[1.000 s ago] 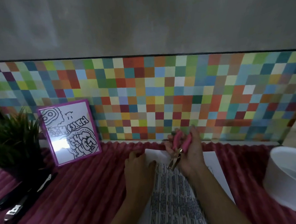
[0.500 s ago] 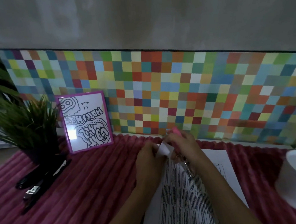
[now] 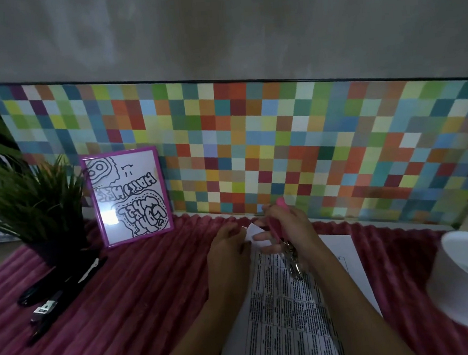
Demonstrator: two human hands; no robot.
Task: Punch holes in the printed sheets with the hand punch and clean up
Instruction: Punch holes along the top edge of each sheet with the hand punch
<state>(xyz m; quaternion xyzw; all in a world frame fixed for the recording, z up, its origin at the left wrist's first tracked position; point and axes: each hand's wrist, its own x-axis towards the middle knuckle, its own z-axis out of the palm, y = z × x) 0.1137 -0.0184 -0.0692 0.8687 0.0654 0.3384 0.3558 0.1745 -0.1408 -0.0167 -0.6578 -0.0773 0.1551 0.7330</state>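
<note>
Printed sheets (image 3: 286, 312) covered in dense black text lie on the red ribbed cloth in front of me. Their far corner (image 3: 252, 231) is lifted and curled up. My left hand (image 3: 227, 250) holds that lifted corner at the top left of the sheets. My right hand (image 3: 289, 229) grips the pink-handled hand punch (image 3: 282, 237), its pink handles pointing up and away and its metal jaws (image 3: 294, 267) pointing down over the paper. The hands nearly touch at the corner.
A white round tub (image 3: 467, 280) stands at the right. A black stapler (image 3: 55, 289) lies at the left, beside a potted green plant (image 3: 32, 202) and a purple-framed drawing (image 3: 129, 195). A multicoloured checkered panel (image 3: 280, 146) backs the table.
The punch has swung round from jaws on the sheet's top edge to jaws pointing toward me. My left hand has lifted the sheet's far corner. The camera view has shifted left.
</note>
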